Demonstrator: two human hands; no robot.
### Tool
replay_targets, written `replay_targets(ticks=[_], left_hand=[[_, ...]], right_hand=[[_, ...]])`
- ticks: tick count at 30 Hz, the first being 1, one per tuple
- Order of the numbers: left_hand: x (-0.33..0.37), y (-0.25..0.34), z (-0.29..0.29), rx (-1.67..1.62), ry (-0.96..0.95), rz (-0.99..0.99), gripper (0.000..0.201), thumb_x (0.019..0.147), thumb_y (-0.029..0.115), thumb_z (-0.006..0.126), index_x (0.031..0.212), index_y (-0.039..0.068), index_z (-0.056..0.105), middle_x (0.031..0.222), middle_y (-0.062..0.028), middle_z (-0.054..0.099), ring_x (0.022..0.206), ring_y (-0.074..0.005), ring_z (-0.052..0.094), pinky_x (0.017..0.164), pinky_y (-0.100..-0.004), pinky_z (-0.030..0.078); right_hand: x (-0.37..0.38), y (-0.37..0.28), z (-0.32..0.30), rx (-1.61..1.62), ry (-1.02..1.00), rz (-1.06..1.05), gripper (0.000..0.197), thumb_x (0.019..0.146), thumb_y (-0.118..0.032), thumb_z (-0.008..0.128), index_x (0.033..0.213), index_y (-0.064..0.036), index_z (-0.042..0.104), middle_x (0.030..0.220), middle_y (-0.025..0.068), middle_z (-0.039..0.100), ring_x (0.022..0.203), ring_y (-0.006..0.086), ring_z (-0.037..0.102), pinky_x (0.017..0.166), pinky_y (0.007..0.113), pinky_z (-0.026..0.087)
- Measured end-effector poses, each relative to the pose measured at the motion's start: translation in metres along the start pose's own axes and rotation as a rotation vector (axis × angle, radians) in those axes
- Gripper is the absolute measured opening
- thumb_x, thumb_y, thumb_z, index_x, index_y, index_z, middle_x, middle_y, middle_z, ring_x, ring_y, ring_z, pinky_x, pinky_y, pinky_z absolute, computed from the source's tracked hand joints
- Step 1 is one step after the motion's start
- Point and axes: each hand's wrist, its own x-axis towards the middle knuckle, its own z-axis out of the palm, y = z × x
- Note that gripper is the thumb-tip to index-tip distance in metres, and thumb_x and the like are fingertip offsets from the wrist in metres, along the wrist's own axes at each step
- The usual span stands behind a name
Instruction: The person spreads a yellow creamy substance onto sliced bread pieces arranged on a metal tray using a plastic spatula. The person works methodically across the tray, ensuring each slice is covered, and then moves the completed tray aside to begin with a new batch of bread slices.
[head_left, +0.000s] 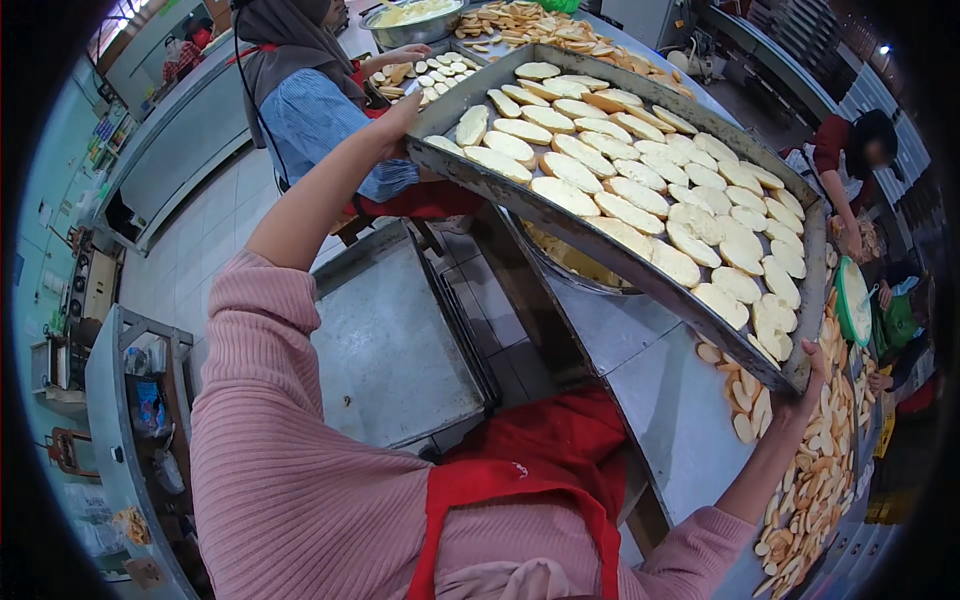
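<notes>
Both my hands hold up a large metal baking tray, tilted, with its right end lower and nearer to me. Rows of oval bread slices lie in it, their tops covered with a pale yellow spread. My left hand is closed on the tray's left end, the fingers partly hidden by the wall. At the near right corner, my right hand grips the tray from below and outside. Beneath the raised tray, partly hidden, a round metal basin with yellowish contents stands on the metal worktable.
A flat grey metal tray sits low at my left. Close to my left arm is a co-worker in a blue sleeve. Loose bread slices cover the table at right and far side. Other people stand at right beside a green basin.
</notes>
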Motion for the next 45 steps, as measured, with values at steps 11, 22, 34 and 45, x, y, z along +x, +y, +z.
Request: replay_targets(ticks=[11, 22, 34, 45], left_hand=[[0.000, 0.000, 0.000, -0.018, -0.020, 0.042, 0.069, 0.097, 0.062, 0.030, 0.133, 0.006, 0.049, 0.126, -0.0126, 0.060, 0.110, -0.0247, 0.062, 0.098, -0.0429, 0.048], [-0.012, -0.008, 0.004, -0.143, -0.047, -0.093, 0.077, 0.095, 0.068, 0.020, 0.135, 0.008, 0.049, 0.129, -0.0122, 0.059, 0.113, -0.0298, 0.060, 0.098, -0.0469, 0.048], [-0.110, -0.074, 0.055, 0.686, 0.779, 1.187, 0.049, 0.099, 0.031, 0.048, 0.130, -0.003, 0.032, 0.126, -0.0283, 0.041, 0.112, -0.0354, 0.050, 0.098, -0.0411, 0.040], [-0.346, -0.196, 0.122, 0.832, 0.731, 1.018, 0.054, 0.099, 0.021, 0.051, 0.139, 0.005, 0.020, 0.138, -0.0206, 0.035, 0.119, -0.0339, 0.048, 0.095, -0.0433, 0.043]], right_hand=[[0.004, 0.002, -0.006, 0.004, 0.015, 0.004, 0.045, 0.078, -0.024, 0.064, 0.115, 0.0006, 0.055, 0.111, 0.0131, 0.062, 0.097, 0.0264, 0.064, 0.087, 0.037, 0.052], [0.000, 0.004, 0.004, 0.014, -0.033, 0.010, 0.033, 0.081, -0.020, 0.064, 0.106, -0.0006, 0.059, 0.098, 0.0092, 0.065, 0.086, 0.0215, 0.065, 0.078, 0.034, 0.053], [0.019, 0.010, -0.010, -0.015, -0.240, 0.072, 0.048, 0.080, -0.024, 0.068, 0.120, -0.0011, 0.053, 0.111, 0.0112, 0.063, 0.096, 0.0246, 0.064, 0.084, 0.040, 0.053], [0.033, 0.030, -0.002, -0.080, -0.251, 0.195, 0.055, 0.074, -0.038, 0.078, 0.118, -0.0123, 0.058, 0.109, 0.0060, 0.059, 0.100, 0.0220, 0.055, 0.087, 0.040, 0.049]])
